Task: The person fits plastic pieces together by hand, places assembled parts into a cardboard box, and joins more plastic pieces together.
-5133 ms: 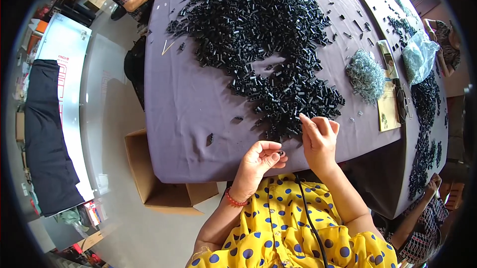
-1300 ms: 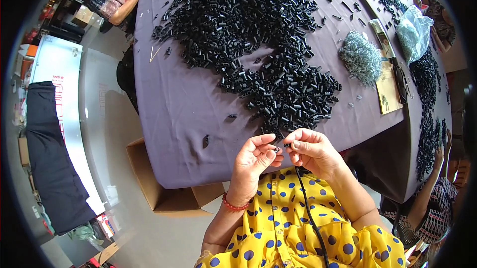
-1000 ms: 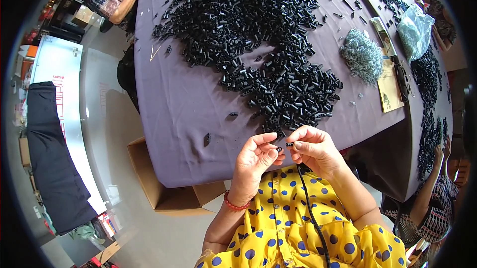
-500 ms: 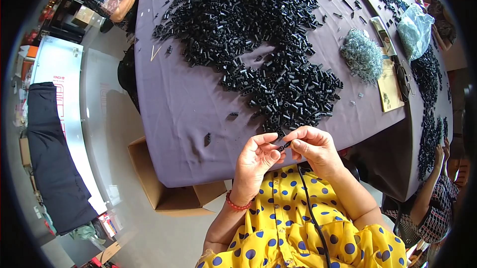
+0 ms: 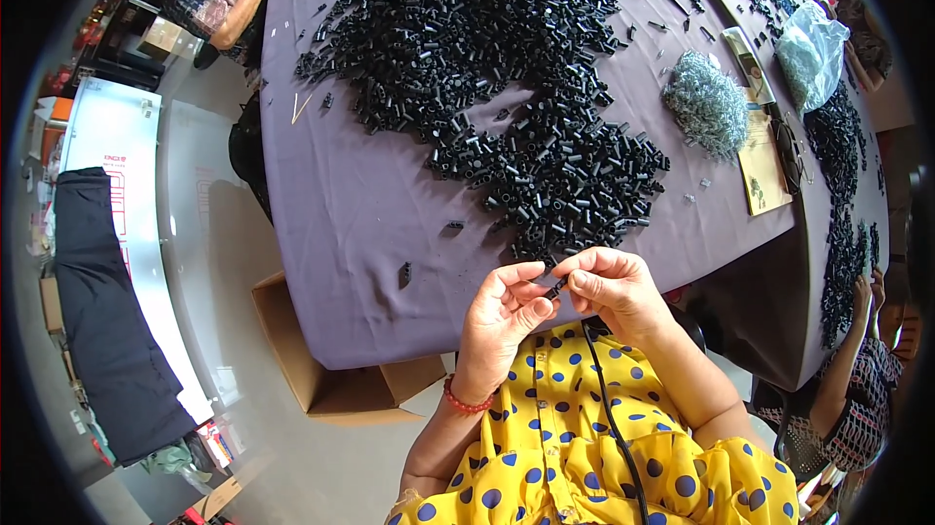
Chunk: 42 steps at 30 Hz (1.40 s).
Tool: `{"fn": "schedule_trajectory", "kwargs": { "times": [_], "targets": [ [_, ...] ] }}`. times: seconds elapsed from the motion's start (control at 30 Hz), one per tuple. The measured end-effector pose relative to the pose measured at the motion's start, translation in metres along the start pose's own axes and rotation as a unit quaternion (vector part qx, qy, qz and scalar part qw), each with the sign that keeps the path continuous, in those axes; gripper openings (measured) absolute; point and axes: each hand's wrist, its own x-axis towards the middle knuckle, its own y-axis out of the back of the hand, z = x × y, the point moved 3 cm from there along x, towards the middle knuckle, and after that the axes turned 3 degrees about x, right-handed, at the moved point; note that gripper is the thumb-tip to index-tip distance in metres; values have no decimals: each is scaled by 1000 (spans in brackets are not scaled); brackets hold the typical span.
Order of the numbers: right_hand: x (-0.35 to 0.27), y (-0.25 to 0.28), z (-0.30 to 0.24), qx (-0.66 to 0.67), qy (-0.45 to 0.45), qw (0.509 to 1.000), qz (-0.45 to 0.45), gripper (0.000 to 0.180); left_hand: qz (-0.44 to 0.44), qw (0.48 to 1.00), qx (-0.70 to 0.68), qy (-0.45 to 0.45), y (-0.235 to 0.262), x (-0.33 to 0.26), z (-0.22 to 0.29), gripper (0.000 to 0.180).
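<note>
Between my two hands, just past the table's near edge, is a small black plastic part (image 5: pixel 556 288). My left hand (image 5: pixel 506 309) pinches it from the left with thumb and forefinger. From the other side my right hand (image 5: pixel 616 293) grips it, thumb laid against the forefinger. The fingertips cover most of the part, so its exact shape is hidden. Directly beyond my hands a big heap of short black plastic tube pieces (image 5: pixel 575 179) spreads over the purple-grey tablecloth (image 5: pixel 360 213). Two loose black pieces (image 5: pixel 405 274) lie on the cloth left of my hands.
A pile of small clear or silvery pieces (image 5: pixel 706 106) sits right of the heap, beside a yellow booklet (image 5: pixel 765 169) and glasses (image 5: pixel 787 150). An open cardboard box (image 5: pixel 331 393) stands below the table's left corner. Other people work at the far left and along a second table at right.
My hands hold nearly the same pose, both still on the small black part. The view has shifted very slightly.
</note>
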Motion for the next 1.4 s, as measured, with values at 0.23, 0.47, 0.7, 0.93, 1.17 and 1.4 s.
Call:
{"fn": "schedule_trajectory", "kwargs": {
  "times": [0.23,0.47,0.7,0.93,1.17,1.4],
  "targets": [
    [2,2,2,48,-20,999,11,19,4,1000,7,0,1,0,-2,42],
    [2,1,3,39,-21,999,17,20,23,1000,13,-1,0,1,-2,44],
    [1,-1,2,11,-6,1000,13,19,20,999,27,-9,2,0,-3,43],
    [0,-1,0,-86,36,996,-4,17,20,1000,12,-2,1,0,-4,42],
    [0,-4,-7,-308,203,929,-24,10,24,999,35,15,-6,1,0,37],
    [0,-9,-18,-400,214,890,-46,12,9,998,33,47,-7,0,-1,30]
  ]
}}
